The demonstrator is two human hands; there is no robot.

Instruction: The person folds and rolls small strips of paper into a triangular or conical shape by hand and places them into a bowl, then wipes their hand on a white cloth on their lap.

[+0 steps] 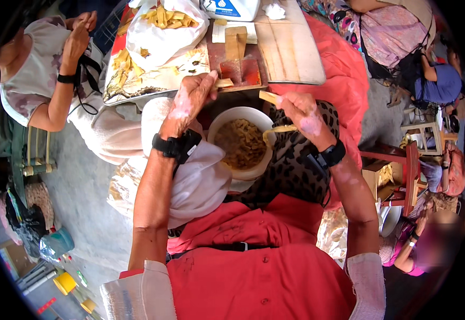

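Observation:
My left hand [191, 101] is closed at the table's near edge, its thumb and fingertips pinching a small tan folded-looking piece [224, 83]. To its right, my right hand [303, 113] is curled around a flat tan strip [269, 97] that sticks out toward the left. Below that hand, a thin yellowish strip [281, 129] reaches over the rim of a white bucket [217, 124]; whether my fingers hold it I cannot tell. Many yellow-brown pieces [243, 143] fill the bucket, which sits between my legs.
On the table [296, 48] are a white plastic bag [163, 45] of yellow strips, an upright wooden block [236, 42], a red-topped board [248, 73] and a white-and-blue jug [229, 9]. A person [45, 69] sits at left; others sit at right near a red wooden stool [411, 176].

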